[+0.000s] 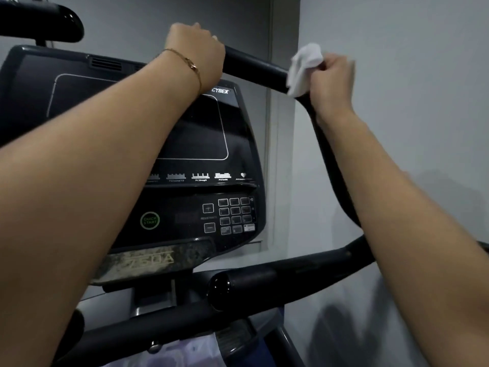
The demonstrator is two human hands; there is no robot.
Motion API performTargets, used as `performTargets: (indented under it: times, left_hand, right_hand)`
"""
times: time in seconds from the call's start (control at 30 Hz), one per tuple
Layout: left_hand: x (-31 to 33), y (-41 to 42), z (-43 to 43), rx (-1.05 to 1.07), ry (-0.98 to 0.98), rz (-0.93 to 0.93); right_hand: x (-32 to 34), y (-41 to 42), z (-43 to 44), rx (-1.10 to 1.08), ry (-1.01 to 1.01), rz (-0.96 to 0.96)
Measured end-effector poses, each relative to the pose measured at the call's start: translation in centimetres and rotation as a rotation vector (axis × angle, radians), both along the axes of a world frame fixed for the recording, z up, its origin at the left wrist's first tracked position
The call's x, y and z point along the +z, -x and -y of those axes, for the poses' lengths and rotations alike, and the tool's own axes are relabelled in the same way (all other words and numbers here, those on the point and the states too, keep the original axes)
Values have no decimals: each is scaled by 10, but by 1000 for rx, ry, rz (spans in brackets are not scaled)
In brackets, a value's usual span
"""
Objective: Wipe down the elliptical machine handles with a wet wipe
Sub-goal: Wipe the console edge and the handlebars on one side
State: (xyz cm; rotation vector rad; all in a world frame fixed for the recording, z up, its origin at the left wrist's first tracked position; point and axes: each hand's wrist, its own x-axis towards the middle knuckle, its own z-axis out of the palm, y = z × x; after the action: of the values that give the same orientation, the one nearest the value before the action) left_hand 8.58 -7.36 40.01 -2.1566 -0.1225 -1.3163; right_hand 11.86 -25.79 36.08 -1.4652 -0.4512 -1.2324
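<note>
The black upper right handle (255, 67) of the elliptical runs from upper middle to the right, then bends down. My left hand (197, 53), with a thin gold bracelet on the wrist, grips the handle's top end. My right hand (332, 83) holds a crumpled white wet wipe (304, 67) wrapped round the handle at its bend. The handle's lower stretch (336, 165) drops behind my right forearm.
The dark console (211, 144) with screen and keypad sits behind my left arm. A lower fixed handlebar (264, 284) with a round end cap crosses the bottom. Another black handle (53, 22) is at top left. A grey wall (410, 128) stands close on the right.
</note>
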Motion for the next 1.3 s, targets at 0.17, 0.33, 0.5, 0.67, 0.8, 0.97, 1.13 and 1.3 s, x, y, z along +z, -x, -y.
performTargets:
  times: [0.17, 0.33, 0.5, 0.67, 0.8, 0.97, 1.13, 1.3]
  left_hand:
    - [-8, -8, 44, -46, -4, 9]
    - [-16, -16, 63, -130, 34, -29]
    - [-17, -20, 66, -129, 47, -44]
    - [-15, -15, 71, -103, 32, -47]
    - [-20, -16, 73, -88, 27, -18]
    - [-21, -18, 77, -80, 31, 0]
    - [-23, -24, 72, -97, 68, -1]
    - [-26, -21, 74, -115, 109, -28]
  right_hand:
    - [-16, 17, 55, -738, 576, -176]
    - [-49, 20, 49, -748, 732, -392]
    - [-48, 5, 54, -779, 764, -352]
    - [-43, 5, 60, -704, 598, -514]
    - [-51, 10, 70, -620, 534, -579]
    - [-64, 23, 39, -610, 569, -551]
    - [-111, 34, 48, -1209, 977, -429]
    - [-110, 33, 44, -1022, 990, -479]
